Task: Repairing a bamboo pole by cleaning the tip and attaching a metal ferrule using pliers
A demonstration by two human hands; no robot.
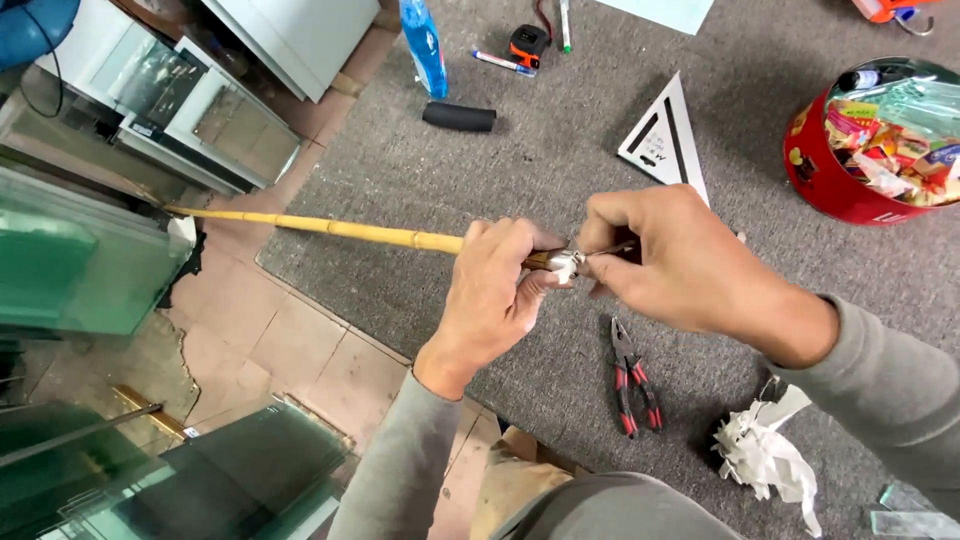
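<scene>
Both hands met over a grey, felt-like carpeted table [520, 160]. My left hand [497, 290] was wrapped around the near end of a long, knobbly yellow bamboo pole [330, 229], which ran away to the left past the table edge, above the tiled floor [290, 340]. At the pole's tip sat a small shiny metal fitting [563, 264], just beside my left thumb. My right hand [680, 262] was pinched on a thin dark rod [612, 250] that touched this fitting; what the rod was I could not tell. Near my right wrist lay red-and-black-handled pliers [633, 380] and a crumpled wad of white paper [765, 455]. Farther off rested a flat white triangular square [668, 140], a round red tin [835, 175] crammed with glossy wrappers, a black cylinder [459, 116] and a blue plastic bottle [424, 45]. Greenish glass sheets [80, 260] stood stacked at left.
</scene>
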